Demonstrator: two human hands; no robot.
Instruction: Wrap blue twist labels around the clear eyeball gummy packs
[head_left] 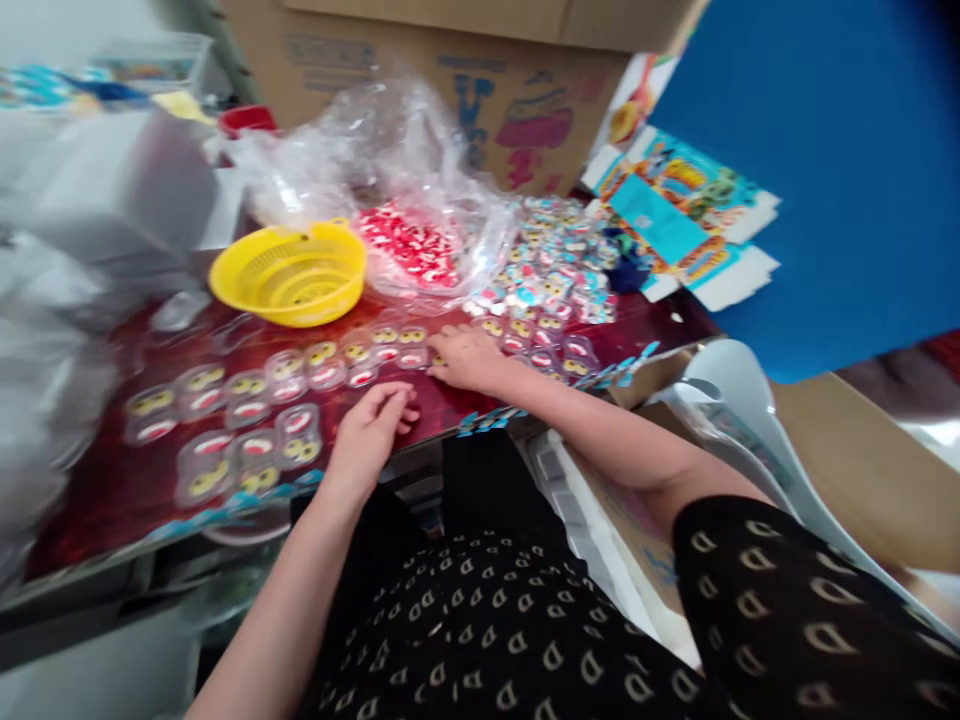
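Small clear plastic packs (247, 398), each with yellow-and-black and red-and-white pieces, lie in rows along the dark red tabletop (120, 520). My right hand (466, 358) is at the row's middle, its bent fingers around a clear plastic pack (439, 358) that they partly cover. Nearer the table's front edge, my left hand (367, 432) hovers or rests with loosely curled fingers, a little apart; nothing shows in them. More packs (541, 358) lie just right of my right hand. Blue-patterned strips (247, 500) run along the front edge.
Behind the packs stand a yellow plastic basket (300, 300), a clear bag of red-and-white pieces (416, 245) and a pile of small wrapped packets (559, 250). Flattened printed boxes (675, 205) lie at right. A large cardboard box (405, 65) rises behind; a pale plastic chair (739, 385) is right.
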